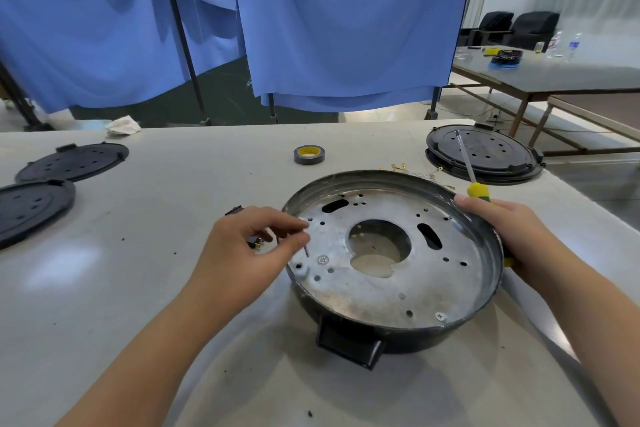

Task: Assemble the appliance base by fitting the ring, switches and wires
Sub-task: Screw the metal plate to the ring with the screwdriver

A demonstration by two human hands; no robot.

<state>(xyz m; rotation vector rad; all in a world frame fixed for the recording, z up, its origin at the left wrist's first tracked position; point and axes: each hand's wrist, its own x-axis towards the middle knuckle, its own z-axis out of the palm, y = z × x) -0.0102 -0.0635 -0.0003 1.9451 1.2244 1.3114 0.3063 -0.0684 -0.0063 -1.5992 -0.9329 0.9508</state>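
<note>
The left hand is pinching what looks like a small screw just above the round silver metal base plate; keep it upright over a hole while the right hand, gripping the yellow-handled screwdriver, is steadying the rim.

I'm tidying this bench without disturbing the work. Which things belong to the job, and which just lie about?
In use: metal base; small screw pinched by left hand; screwdriver in right hand; wires; switch.

Lying about: tape roll; black discs; rag.
</note>
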